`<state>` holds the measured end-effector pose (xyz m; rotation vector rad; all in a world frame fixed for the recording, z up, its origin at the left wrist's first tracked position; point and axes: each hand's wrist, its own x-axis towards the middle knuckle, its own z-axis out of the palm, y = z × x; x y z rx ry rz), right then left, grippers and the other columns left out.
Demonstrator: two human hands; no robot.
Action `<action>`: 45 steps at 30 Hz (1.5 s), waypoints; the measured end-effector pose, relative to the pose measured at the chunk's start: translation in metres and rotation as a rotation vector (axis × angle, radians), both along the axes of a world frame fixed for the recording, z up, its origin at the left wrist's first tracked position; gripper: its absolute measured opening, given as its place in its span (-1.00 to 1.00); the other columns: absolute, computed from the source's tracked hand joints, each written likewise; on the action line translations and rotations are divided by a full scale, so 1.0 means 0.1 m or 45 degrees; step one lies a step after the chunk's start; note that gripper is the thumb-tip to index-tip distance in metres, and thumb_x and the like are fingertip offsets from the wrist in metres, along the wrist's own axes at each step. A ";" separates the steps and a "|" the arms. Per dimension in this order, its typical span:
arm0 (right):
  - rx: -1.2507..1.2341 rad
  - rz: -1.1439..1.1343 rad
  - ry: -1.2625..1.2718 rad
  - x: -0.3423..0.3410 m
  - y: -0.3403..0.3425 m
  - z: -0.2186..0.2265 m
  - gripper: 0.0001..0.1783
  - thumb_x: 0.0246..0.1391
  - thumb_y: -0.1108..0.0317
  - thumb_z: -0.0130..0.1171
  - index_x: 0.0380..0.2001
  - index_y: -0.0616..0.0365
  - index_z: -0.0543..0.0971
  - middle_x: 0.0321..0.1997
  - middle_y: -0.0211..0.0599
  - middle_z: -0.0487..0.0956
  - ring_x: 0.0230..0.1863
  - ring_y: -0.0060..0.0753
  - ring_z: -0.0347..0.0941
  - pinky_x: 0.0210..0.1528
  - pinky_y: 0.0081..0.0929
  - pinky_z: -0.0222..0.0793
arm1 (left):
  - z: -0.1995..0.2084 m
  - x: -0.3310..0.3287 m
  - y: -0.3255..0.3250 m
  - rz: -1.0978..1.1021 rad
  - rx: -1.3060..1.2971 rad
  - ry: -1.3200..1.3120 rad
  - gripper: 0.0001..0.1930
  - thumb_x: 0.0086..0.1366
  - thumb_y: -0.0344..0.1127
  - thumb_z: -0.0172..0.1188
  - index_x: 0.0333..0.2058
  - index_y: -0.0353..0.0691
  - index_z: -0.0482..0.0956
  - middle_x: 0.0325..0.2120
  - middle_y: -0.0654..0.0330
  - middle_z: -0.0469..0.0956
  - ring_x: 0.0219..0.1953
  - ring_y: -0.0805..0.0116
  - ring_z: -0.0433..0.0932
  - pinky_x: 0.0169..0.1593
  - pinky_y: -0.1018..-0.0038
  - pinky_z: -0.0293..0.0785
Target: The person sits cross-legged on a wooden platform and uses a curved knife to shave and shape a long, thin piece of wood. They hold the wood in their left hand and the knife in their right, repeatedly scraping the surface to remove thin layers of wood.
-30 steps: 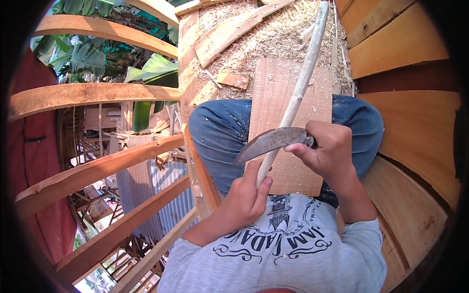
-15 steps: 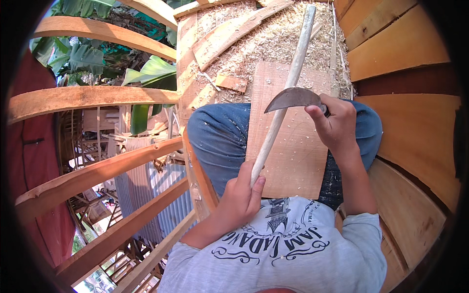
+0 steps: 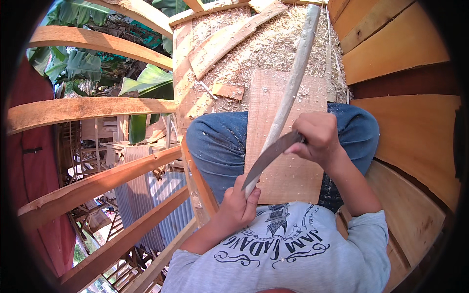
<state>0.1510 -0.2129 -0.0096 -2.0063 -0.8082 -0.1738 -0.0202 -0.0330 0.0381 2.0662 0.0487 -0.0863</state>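
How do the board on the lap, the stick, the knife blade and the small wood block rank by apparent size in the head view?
Largest to smallest:
1. board
2. stick, longer than the board but much thinner
3. knife blade
4. small wood block, though it lies farther away, so unsure

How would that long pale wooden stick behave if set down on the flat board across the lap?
The long pale wooden stick looks stiff: it spans unbent from the left hand onto the shavings. Being round, it would probably roll on the flat wooden board. Slender, so likely light.
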 end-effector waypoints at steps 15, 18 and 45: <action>0.145 -0.476 0.771 0.10 -0.26 -0.09 -0.41 0.27 -0.02 -0.10 -0.68 0.25 0.35 -0.77 -0.41 0.19 -0.69 -0.69 0.14 -0.65 -0.51 0.06 | 0.00 0.05 0.16 0.059 -0.109 0.075 -0.67 0.40 -0.19 -0.17 -0.13 -0.40 0.32 -0.68 0.29 0.30 -0.65 0.57 0.24 -0.55 0.59 0.16; 0.180 -0.425 0.693 -0.06 -0.25 -0.06 -0.41 0.16 -0.06 0.05 -0.65 0.31 0.42 -0.76 -0.15 0.29 -0.70 -0.51 0.18 -0.61 -0.46 0.14 | -0.02 0.10 0.22 0.106 -0.120 0.147 -0.74 0.33 -0.29 -0.03 -0.15 -0.41 0.33 -0.63 0.10 0.43 -0.64 0.34 0.44 -0.50 0.47 0.31; 0.108 -0.512 0.438 0.11 -0.42 0.24 -0.28 0.02 -0.23 0.14 -0.72 0.32 0.36 -0.83 -0.30 0.18 -0.73 -0.55 0.17 -0.64 -0.46 0.12 | -0.09 -0.17 0.01 0.199 -0.600 0.344 -0.72 0.33 -0.29 0.05 -0.16 -0.36 0.24 -0.70 0.32 0.30 -0.63 0.62 0.23 -0.52 0.63 0.15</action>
